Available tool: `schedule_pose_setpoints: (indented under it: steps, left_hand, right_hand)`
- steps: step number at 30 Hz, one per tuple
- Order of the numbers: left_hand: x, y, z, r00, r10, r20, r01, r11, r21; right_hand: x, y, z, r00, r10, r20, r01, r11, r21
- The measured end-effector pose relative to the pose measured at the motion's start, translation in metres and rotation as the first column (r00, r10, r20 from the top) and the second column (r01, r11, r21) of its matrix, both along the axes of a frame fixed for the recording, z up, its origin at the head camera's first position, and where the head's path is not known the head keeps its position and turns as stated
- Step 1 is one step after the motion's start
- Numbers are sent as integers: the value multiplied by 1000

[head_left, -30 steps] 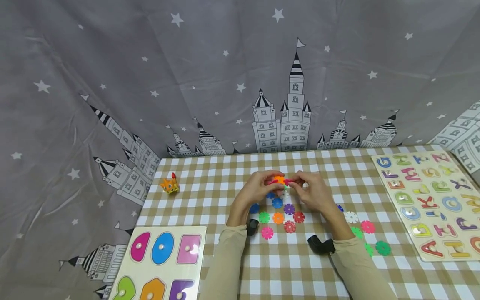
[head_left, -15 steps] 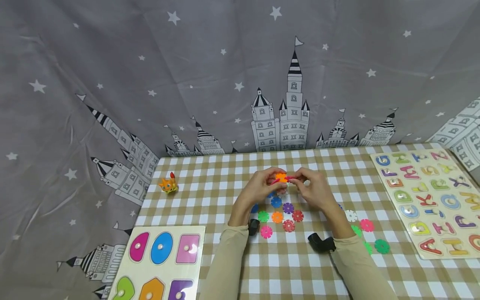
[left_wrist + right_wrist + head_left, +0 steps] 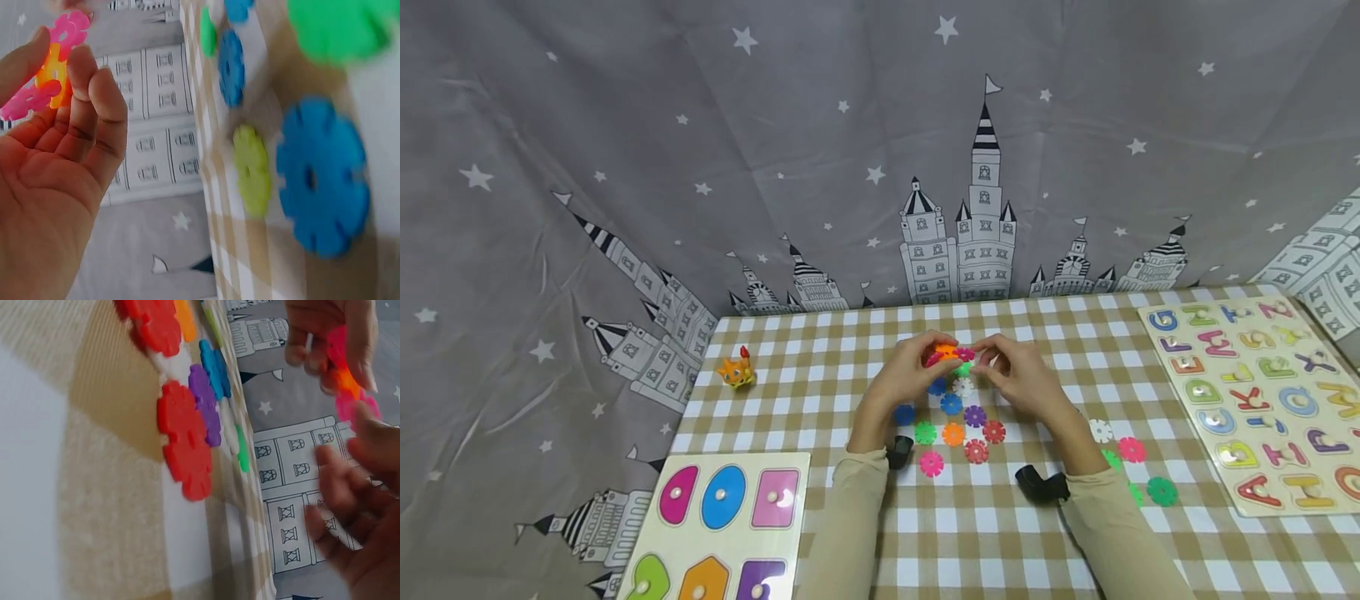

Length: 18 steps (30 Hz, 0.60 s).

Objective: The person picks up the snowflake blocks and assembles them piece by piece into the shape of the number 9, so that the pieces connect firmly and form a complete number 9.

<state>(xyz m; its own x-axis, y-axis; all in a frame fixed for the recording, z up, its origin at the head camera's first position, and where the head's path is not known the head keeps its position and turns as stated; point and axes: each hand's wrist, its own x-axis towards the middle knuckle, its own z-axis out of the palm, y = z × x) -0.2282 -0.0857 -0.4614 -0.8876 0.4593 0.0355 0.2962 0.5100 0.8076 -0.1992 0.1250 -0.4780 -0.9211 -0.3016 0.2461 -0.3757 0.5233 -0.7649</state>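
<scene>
Head view from above, forward and down; wrist views close, sidelong, pink-orange discs (image 3: pixel 60 65) and backdrop (image 3: pixel 150 231) in both.

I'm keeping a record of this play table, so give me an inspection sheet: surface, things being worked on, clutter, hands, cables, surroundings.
Surface: brown-and-white checked tablecloth.
Job's things: joined pink and orange pieces held above the table; loose notched discs in several colours below and nearer the person, with another group to the right.
Clutter: shape puzzle board at the near left; alphabet board on the right; orange toy figure at the far left.
Hands: left hand pinches the joined pieces; right hand has its fingers spread beside them, contact unclear.
Cables: nothing clearly seen.
Surroundings: grey fabric backdrop printed with stars and castles, behind and to the left.
</scene>
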Motion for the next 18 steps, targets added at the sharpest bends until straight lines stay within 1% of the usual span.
schedule_pose_setpoints:
  steps: [1, 3, 4, 6, 8, 11, 15, 18]
  left_hand:
    - [-1, -3, -1, 1000, 19, -1, -19, 1000, 4]
    - [-2, -8, -3, 999, 52, -4, -52, 999, 9]
    - [-2, -10, -3, 998, 62, -7, -62, 998, 9]
    - [-4, -14, -4, 998, 65, -18, -65, 998, 18]
    - [-5, -16, -5, 998, 60, -24, -59, 998, 31]
    - [-7, -20, -6, 999, 43, -25, -42, 997, 59]
    - [-7, -24, -5, 1000, 25, 5, -26, 996, 80]
    - [-6, -26, -4, 999, 20, 34, -23, 996, 88]
  right_hand:
    - [0, 0, -1, 999, 19, 51, -20, 999, 25]
    - [1, 1, -4, 987, 67, 144, -78, 994, 75]
    - [1, 1, -6, 979, 91, 180, -109, 990, 94]
    - [1, 0, -9, 968, 123, 221, -153, 981, 123]
    - [1, -1, -12, 965, 137, 223, -171, 975, 142]
    - [1, -5, -13, 969, 125, 214, -166, 969, 183]
    - [2, -8, -13, 969, 99, 226, -151, 963, 223]
    - [3, -9, -14, 968, 84, 236, -138, 966, 221]
